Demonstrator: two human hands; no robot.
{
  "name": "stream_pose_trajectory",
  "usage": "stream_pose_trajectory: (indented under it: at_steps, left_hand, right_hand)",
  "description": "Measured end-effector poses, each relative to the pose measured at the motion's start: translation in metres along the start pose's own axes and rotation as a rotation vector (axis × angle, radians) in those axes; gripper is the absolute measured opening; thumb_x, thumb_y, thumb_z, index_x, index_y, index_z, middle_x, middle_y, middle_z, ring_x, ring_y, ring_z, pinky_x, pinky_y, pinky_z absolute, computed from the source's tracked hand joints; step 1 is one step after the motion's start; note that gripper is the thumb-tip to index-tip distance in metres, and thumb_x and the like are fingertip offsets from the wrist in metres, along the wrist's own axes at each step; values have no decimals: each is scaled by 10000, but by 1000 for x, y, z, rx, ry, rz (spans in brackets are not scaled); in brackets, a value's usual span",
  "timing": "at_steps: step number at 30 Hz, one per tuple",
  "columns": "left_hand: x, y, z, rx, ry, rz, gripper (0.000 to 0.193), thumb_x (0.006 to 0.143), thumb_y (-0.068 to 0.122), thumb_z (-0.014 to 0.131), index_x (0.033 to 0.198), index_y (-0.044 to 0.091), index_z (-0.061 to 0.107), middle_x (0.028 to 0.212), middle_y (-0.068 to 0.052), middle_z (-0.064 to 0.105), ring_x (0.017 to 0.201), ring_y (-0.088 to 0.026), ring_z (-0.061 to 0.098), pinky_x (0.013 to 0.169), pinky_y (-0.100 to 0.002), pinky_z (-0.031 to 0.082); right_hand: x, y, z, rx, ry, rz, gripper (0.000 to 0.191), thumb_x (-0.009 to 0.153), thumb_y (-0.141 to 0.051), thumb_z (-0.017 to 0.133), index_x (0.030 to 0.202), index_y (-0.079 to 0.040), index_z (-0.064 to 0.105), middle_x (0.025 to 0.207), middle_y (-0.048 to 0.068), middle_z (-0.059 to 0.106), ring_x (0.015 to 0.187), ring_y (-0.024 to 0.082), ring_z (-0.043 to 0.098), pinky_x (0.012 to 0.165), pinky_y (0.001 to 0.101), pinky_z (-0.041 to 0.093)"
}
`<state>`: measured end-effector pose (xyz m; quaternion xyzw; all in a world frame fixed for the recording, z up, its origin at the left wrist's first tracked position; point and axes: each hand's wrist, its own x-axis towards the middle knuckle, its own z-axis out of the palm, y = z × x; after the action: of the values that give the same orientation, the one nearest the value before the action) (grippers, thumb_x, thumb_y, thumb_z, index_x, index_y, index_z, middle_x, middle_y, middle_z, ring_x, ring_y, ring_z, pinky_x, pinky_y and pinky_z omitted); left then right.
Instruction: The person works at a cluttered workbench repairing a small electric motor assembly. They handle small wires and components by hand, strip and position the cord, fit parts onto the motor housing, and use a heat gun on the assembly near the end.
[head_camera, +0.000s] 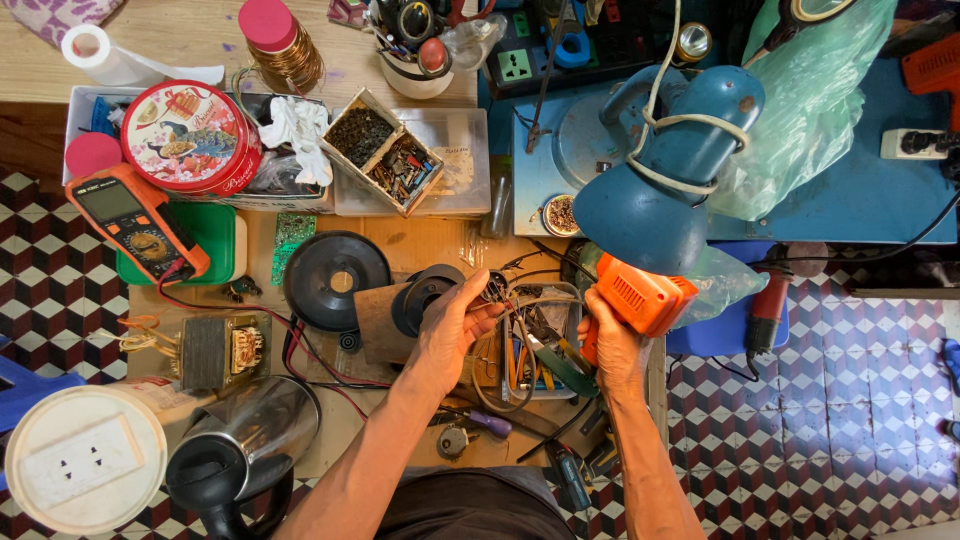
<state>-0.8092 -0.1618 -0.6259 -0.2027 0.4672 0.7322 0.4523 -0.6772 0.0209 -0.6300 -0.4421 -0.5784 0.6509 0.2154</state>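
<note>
Head view, looking straight down: our right hand (612, 345) has its grip closed around an orange plastic power tool body with a vented side (640, 297), held just above the right edge of the cluttered wooden worktop (420, 240). The left hand (450, 330) is half curled, fingers loosely bent on a thin dark wire loop (520, 300) that runs across toward the orange tool. Whether it's truly pinching the wire or just touching it, we can't tell from here.

Just left of the left grip sits a small black round pulley-like part on a brown square plate (420, 295), and further left a bigger black round disc (335, 278). Between the two grips there's a shallow clear tray full of hand tools (535, 345), green-handled pliers included. Right above the right grip hangs a blue metal desk lamp with cord wrapped round it (665, 170). Well off to the left: an orange multimeter (135, 220) and a small transformer with copper windings (222, 350).

To handle this well, we'd say keep the orange tool steady in the right grip and let the left do the fine work on the wire, keeping it clear of the tray clutter underneath so nothing snags.
</note>
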Motion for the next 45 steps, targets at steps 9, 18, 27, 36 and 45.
stream_pose_trajectory:
  at_steps: [9, 18, 27, 36, 45]
  left_hand:
    - [20, -1, 10, 44, -11, 35, 463, 775, 463, 801, 1028, 113, 635, 1002, -32, 656, 931, -179, 725, 775, -324, 518]
    - [37, -7, 26, 156, -8, 35, 578, 740, 542, 800, 1041, 75, 640, 1033, -77, 682, 959, -210, 739, 845, -345, 566]
    - [45, -14, 29, 110, -34, 59, 606, 710, 543, 829, 1048, 89, 609, 1056, -76, 641, 975, -240, 733, 855, -374, 566]
    - [50, -17, 28, 134, -41, 51, 595, 709, 553, 813, 1043, 94, 635, 1051, -66, 660, 966, -230, 738, 841, -361, 562]
    - [64, -21, 32, 140, -49, 66, 627, 726, 573, 814, 1031, 86, 565, 1039, -107, 635, 983, -261, 743, 804, -345, 564]
  right_hand:
    - [2, 3, -5, -45, 6, 17, 227, 916, -196, 740, 1083, -71, 649, 689, 10, 639, 531, 94, 604, 508, 245, 511]
    - [1, 5, -9, 20, -13, -9, 226, 919, -160, 742, 1100, -64, 647, 794, 12, 654, 563, 89, 619, 512, 246, 526]
    - [6, 8, -8, 22, -14, 18, 226, 905, -156, 735, 1092, -70, 639, 830, -1, 661, 552, 91, 609, 494, 249, 517]
    - [6, 12, -11, 1, 8, 7, 190, 931, -151, 715, 1084, -42, 687, 774, 19, 656, 586, 105, 616, 527, 252, 513]
    - [-4, -2, -15, 41, 16, -18, 187, 920, -144, 727, 1068, -37, 687, 804, 18, 676, 589, 112, 624, 519, 255, 512]
